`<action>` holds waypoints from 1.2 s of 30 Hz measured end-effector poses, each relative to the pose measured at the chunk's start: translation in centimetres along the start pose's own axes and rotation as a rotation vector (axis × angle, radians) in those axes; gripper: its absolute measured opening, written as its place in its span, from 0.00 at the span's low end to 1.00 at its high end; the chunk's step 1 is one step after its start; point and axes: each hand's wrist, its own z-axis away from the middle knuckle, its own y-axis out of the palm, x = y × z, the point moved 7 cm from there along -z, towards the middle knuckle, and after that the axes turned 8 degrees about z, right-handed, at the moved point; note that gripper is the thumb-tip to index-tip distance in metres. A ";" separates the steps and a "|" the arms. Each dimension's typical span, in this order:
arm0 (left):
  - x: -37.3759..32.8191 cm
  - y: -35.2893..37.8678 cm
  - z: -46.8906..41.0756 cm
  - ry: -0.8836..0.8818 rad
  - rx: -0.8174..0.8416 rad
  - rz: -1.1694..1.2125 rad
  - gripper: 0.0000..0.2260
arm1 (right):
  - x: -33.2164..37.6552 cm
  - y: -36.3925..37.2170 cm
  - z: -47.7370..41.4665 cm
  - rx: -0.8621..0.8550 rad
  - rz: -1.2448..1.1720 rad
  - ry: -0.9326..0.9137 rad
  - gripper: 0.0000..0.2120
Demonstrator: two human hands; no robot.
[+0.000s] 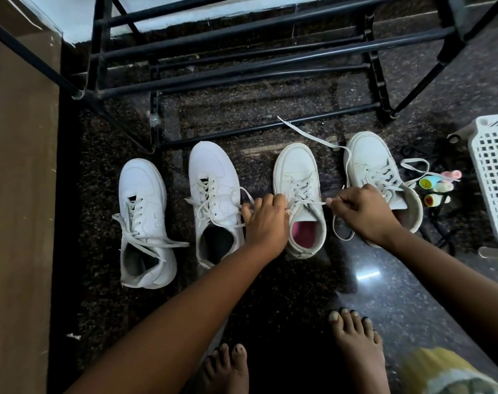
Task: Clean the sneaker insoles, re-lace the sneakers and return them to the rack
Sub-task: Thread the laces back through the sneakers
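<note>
Several white sneakers stand in a row on the dark floor before a black shoe rack (242, 69). The third sneaker (297, 166) has a pink insole (304, 233) showing inside. My left hand (266, 220) grips its lace at the left side of the tongue. My right hand (364, 211) pinches the other lace end (316, 204) and holds it taut to the right. The far right sneaker (373, 157) has a long loose lace (307, 135) trailing toward the rack. The two left sneakers (141, 194) (213, 177) are laced, with untied ends.
A white perforated basket (495, 172) lies at the right. Small colourful bottles (432, 186) sit beside the far right sneaker. A brown wall or panel (17, 194) runs along the left. My bare feet (356, 336) stand at the bottom.
</note>
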 end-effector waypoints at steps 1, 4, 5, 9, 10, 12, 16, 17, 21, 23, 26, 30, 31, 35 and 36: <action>0.0 0.1 0.0 -0.008 0.008 -0.017 0.11 | -0.1 0.2 0.1 -0.004 0.046 0.023 0.19; -0.2 0.0 -0.2 0.008 0.030 -0.085 0.12 | -0.4 0.3 0.3 0.006 0.138 0.106 0.18; -0.3 -0.3 -0.2 0.018 0.029 -0.119 0.12 | -0.4 0.2 0.3 0.009 0.185 0.137 0.15; -0.5 -1.7 -0.7 0.045 0.023 -0.230 0.11 | -0.4 -0.2 0.2 0.032 0.367 0.234 0.14; -0.5 -1.8 -0.8 0.043 0.032 -0.224 0.11 | -0.4 -0.2 0.2 0.039 0.383 0.244 0.14; -0.4 -2.1 -0.6 0.026 0.053 -0.174 0.09 | -0.2 -0.2 0.3 0.037 0.405 0.234 0.14; 0.4 -3.2 0.0 0.008 0.000 -0.116 0.09 | -1.3 -1.9 1.0 -0.056 0.276 0.253 0.17; 0.7 -3.8 0.2 0.010 -0.033 -0.095 0.09 | -1.6 -2.4 1.2 -0.094 0.193 0.254 0.19; 0.9 -7.2 0.9 0.043 -0.213 0.176 0.11 | -0.8 -4.7 2.0 -0.269 -0.334 0.150 0.21; 0.2 -8.5 1.3 0.104 -0.258 0.400 0.12 | 0.9 -5.6 2.3 -0.281 -0.587 0.102 0.16; -1.9 -9.4 1.9 0.169 -0.160 0.793 0.13 | 4.3 -6.2 1.9 -0.205 -0.802 -0.014 0.15; -4.9 -9.0 2.4 0.147 0.028 1.137 0.10 | 6.6 -5.6 1.1 -0.121 -1.103 -0.052 0.13; -5.3 -8.9 2.4 0.142 0.041 1.213 0.10 | 7.0 -5.4 1.0 -0.107 -1.155 -0.056 0.12; -5.8 -8.7 2.3 0.146 0.030 1.324 0.08 | 8.3 -5.4 1.1 -0.084 -1.245 -0.074 0.08; -5.8 -8.7 2.3 0.146 0.024 1.339 0.07 | 8.4 -5.4 1.2 -0.085 -1.231 -0.081 0.08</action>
